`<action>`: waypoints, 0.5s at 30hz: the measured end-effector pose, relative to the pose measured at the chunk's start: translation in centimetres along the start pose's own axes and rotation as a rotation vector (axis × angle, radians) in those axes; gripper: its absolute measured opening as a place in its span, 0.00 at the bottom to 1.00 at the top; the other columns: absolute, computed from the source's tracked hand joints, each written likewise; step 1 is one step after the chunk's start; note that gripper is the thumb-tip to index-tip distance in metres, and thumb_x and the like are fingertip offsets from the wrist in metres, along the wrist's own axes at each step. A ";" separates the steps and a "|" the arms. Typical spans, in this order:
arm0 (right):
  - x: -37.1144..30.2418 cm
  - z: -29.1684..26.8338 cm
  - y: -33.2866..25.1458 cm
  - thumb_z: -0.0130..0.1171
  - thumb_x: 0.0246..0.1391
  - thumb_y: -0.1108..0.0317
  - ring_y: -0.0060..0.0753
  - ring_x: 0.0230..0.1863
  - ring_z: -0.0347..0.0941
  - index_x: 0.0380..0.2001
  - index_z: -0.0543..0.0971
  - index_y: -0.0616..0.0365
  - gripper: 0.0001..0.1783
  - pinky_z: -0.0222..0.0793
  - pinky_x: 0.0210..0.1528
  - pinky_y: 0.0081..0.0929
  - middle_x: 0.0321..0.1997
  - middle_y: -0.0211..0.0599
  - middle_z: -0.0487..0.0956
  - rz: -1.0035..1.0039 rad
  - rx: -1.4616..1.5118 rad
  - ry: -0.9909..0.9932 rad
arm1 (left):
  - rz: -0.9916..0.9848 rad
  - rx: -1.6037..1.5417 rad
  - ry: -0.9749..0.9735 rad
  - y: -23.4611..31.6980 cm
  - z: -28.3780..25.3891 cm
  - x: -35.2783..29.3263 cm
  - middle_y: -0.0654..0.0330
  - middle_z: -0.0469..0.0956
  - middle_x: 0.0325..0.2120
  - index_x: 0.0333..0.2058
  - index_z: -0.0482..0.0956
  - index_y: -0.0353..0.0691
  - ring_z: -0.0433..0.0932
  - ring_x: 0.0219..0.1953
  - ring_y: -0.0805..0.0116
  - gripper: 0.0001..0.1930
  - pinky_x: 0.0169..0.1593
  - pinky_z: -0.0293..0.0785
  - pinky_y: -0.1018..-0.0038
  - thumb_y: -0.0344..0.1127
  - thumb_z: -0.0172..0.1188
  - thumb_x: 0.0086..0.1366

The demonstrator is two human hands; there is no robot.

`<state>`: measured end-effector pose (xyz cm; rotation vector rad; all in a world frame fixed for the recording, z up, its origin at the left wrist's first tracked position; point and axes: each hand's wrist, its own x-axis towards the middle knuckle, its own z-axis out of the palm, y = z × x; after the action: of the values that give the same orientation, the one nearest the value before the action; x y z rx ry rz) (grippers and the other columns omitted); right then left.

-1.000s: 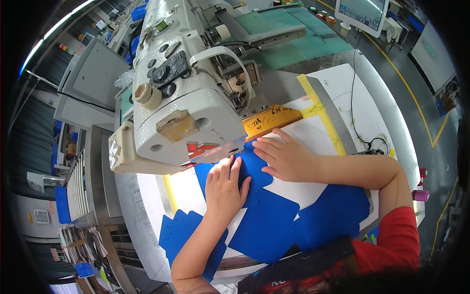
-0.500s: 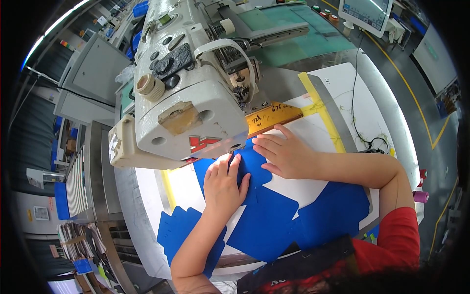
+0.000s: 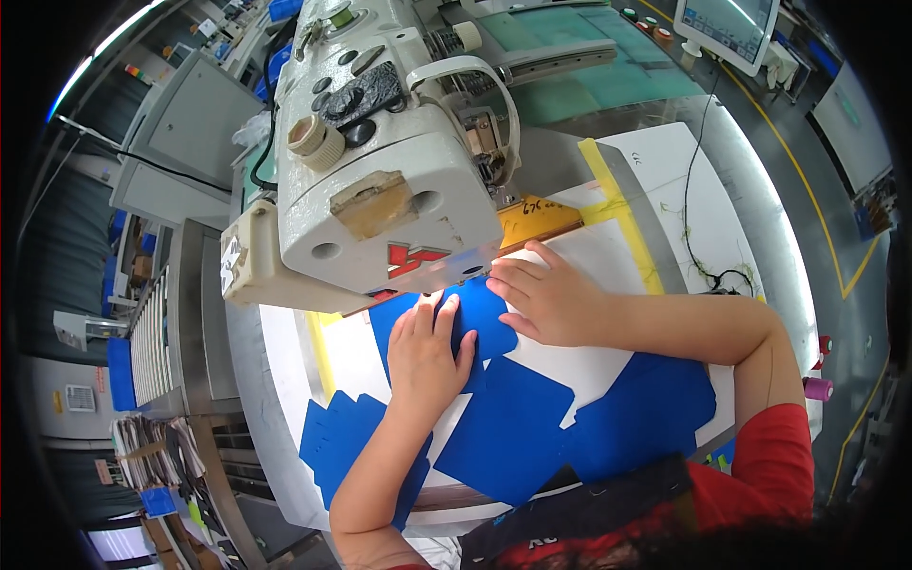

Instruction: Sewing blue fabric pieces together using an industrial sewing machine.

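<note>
A blue fabric piece (image 3: 486,328) lies on the white work surface, its far edge under the head of a white sewing machine (image 3: 380,223). Flat on this piece rests my left hand (image 3: 429,356), fingers forward and slightly apart, thumb out to the right. My right hand (image 3: 551,296) is at the piece's right edge. Its fingers stretch toward the yellow plate (image 3: 539,220) below the machine head, and nothing shows in its grasp. The machine head hides the far edge of the fabric and the needle area.
More blue pieces lie nearby: one group (image 3: 347,442) by my left forearm, a piece (image 3: 508,432) in the middle, and another (image 3: 646,413) under my right forearm. Yellow tape (image 3: 622,209) marks the surface. A black cable (image 3: 689,209) runs down at the right; a screen (image 3: 727,28) stands far right.
My left hand has shifted slightly left, and the fabric beneath it looks shifted a little left and away. My right hand stays nearly in place. The machine head appears slightly farther right in the view.
</note>
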<state>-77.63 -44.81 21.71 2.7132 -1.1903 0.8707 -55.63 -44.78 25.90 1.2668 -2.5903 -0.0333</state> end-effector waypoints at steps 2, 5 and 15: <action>0.1 -0.1 -0.1 0.61 0.50 0.60 0.37 0.54 0.67 0.43 0.75 0.61 0.20 0.58 0.59 0.44 0.48 0.39 0.73 -0.007 0.034 0.033 | -0.016 0.005 -0.001 0.1 0.0 -0.1 0.49 0.70 0.52 0.50 0.72 0.36 0.72 0.51 0.52 0.24 0.56 0.66 0.62 0.38 0.63 0.55; 0.4 -0.5 -0.4 0.61 0.50 0.62 0.37 0.52 0.68 0.41 0.75 0.60 0.17 0.59 0.58 0.43 0.46 0.37 0.73 -0.018 0.009 0.029 | -0.018 0.000 0.007 0.3 -0.2 -0.3 0.49 0.70 0.53 0.51 0.71 0.36 0.72 0.51 0.52 0.24 0.56 0.66 0.62 0.37 0.63 0.56; 1.8 -1.4 -5.6 0.59 0.52 0.56 0.35 0.57 0.66 0.44 0.76 0.60 0.21 0.57 0.61 0.42 0.54 0.39 0.73 -0.167 0.142 -0.201 | -0.197 -0.179 -0.261 4.9 -5.3 -7.2 0.54 0.71 0.42 0.44 0.73 0.38 0.75 0.45 0.56 0.27 0.41 0.75 0.67 0.43 0.72 0.48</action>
<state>-73.45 -41.74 24.72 3.0223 -0.9444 0.7017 -53.92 -35.65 30.11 1.5317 -2.5859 -0.4863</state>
